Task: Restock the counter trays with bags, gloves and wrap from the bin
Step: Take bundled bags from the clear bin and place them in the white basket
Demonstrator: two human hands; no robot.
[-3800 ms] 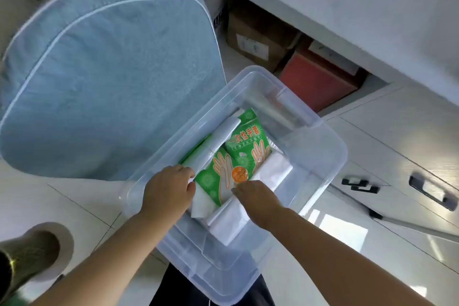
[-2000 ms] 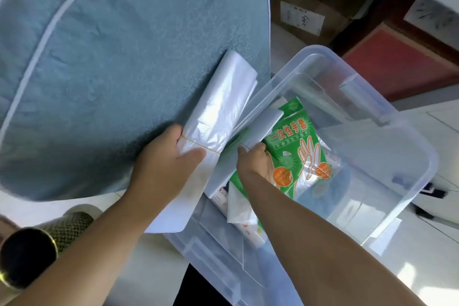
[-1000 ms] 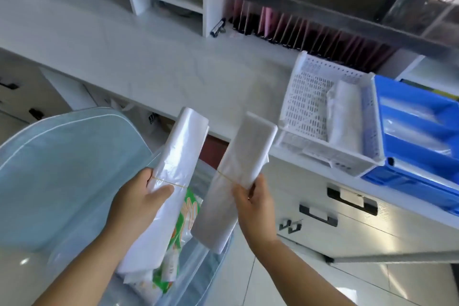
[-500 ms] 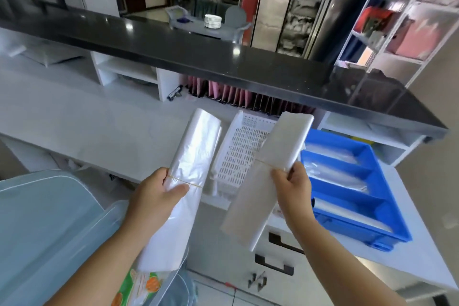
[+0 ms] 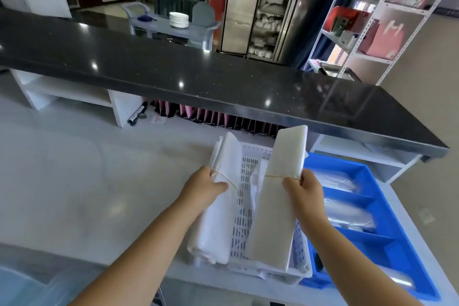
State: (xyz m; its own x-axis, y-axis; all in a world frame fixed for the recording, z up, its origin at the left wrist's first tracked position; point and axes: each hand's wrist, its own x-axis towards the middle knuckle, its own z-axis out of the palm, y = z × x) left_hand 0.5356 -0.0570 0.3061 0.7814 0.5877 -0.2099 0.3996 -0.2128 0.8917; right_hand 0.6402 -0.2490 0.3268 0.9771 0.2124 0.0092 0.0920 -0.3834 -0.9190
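Observation:
Each of my hands holds a bundle of white plastic bags bound by a thin rubber band. My left hand (image 5: 205, 187) grips the rounder, crinkled bag bundle (image 5: 217, 208) at its band. My right hand (image 5: 304, 187) grips the flat, folded bag bundle (image 5: 278, 208) the same way. Both bundles hang over the white perforated tray (image 5: 244, 226) on the white counter. More white bags lie in the tray beneath the right bundle. Beside it on the right stands the blue divided tray (image 5: 372, 221), with clear packets in its compartments.
A black raised countertop (image 5: 198, 74) runs across behind the trays, with pink folders (image 5: 211, 117) and a marker (image 5: 136, 114) in the gap under it. The clear bin's rim (image 5: 29, 288) shows at the bottom left. White shelving (image 5: 367, 20) stands at the right.
Both hands rose from the bin with one bag bundle each and moved forward and right. The bundles now hang over the white tray, lower than half a second ago.

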